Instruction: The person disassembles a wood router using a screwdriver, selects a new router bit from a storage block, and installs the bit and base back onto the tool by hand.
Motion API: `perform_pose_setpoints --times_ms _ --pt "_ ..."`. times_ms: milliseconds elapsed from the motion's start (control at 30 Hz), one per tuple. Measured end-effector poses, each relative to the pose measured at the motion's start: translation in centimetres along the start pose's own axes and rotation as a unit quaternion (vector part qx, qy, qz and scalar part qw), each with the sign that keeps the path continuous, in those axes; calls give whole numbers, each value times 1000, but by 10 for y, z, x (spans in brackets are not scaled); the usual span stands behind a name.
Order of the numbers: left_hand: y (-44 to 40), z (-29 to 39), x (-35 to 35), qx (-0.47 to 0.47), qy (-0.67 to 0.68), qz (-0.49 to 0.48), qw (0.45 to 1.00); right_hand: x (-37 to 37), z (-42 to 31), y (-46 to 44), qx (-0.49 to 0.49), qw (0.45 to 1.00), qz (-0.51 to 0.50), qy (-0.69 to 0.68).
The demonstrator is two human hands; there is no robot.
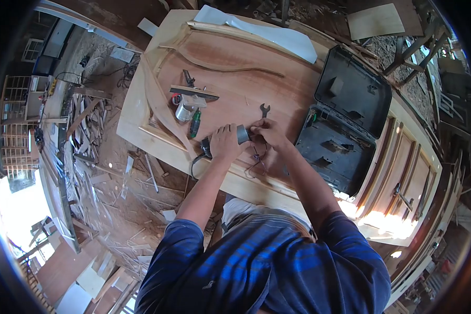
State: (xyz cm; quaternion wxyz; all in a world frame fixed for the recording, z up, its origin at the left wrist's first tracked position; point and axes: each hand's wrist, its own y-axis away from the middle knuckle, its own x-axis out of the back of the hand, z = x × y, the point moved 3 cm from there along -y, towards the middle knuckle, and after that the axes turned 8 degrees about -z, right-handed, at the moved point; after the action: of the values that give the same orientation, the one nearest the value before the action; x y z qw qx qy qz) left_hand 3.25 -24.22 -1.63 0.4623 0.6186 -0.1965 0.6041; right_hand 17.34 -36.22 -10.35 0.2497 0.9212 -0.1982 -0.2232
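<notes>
My left hand [225, 142] is wrapped over a dark power tool [242, 134] with a grey end, which lies on the wooden panel [230, 83]; its black cord loops at the left. At the tool's right end, my right hand [267, 133] has its fingers pinched together; what they hold is too small to make out. Just beyond that hand lies an open-end wrench [265, 110]. A green and black screwdriver [195, 124], a metal cylinder [183, 112] and a hand plane [194, 93] lie to the left of my left hand.
An open black tool case [332, 152] stands at the right, with its lid [355, 89] folded back. Curved wooden strips [220, 66] and a white sheet [267, 34] lie at the panel's far side. Wood scraps [136, 204] cover the floor at left.
</notes>
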Motion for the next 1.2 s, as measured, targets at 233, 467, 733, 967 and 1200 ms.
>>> perform_pose_setpoints --times_ms 233,467,733,967,1200 --pt "3 -1 4 17 2 -31 999 5 -6 -6 99 977 11 187" --pt "4 -5 1 5 12 -23 1000 0 -22 -18 66 917 -84 384" --pt "5 -9 -2 4 23 -4 1000 -10 -48 -17 1 928 -109 356" --pt "8 -8 0 9 23 -9 1000 2 -9 -46 98 823 -140 542" --pt "9 -8 -4 5 8 0 1000 -9 -24 -23 -13 893 -87 442"
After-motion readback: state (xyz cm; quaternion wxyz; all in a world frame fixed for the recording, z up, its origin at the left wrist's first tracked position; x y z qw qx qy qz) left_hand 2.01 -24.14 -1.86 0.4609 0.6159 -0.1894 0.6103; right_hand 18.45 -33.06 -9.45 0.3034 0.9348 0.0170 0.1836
